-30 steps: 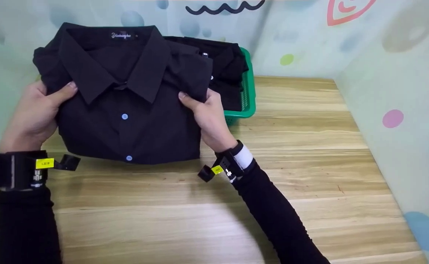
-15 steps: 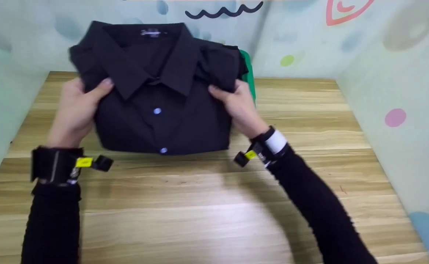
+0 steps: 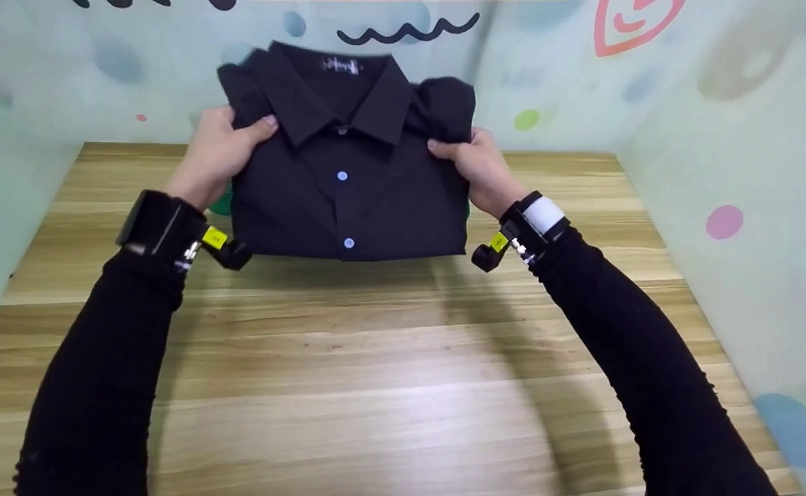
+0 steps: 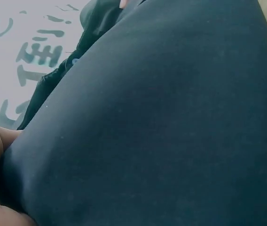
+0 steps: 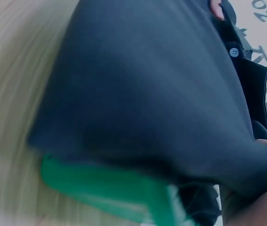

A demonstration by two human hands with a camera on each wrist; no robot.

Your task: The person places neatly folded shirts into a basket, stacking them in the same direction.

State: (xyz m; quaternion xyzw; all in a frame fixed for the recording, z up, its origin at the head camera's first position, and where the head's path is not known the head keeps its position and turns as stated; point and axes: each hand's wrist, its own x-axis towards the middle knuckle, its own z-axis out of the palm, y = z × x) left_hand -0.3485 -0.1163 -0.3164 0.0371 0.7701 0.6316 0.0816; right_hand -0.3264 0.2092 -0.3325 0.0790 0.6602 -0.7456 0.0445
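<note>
A folded black shirt [image 3: 403,200] with a pointed collar and pale buttons is held up in front of me, its collar toward the back wall. My left hand [image 3: 217,155] grips its left side, thumb on the front and the other fingers behind the cloth. On the opposite side my right hand [image 3: 482,169] pinches it the same way. Behind and below the shirt stands a green basket [image 5: 100,188], mostly hidden; only slivers show in the head view. Some dark cloth [image 5: 199,202] shows by the basket in the right wrist view.
The wooden tabletop [image 3: 348,386] stretches from the shirt toward me. Patterned walls [image 3: 727,289] enclose it at the back and on both sides. Both wrists wear black straps with small dangling tabs.
Both hands have carried the folded shirt to the right and a little farther back. It now covers nearly all of the green basket, which showed beside it with black clothes inside.
</note>
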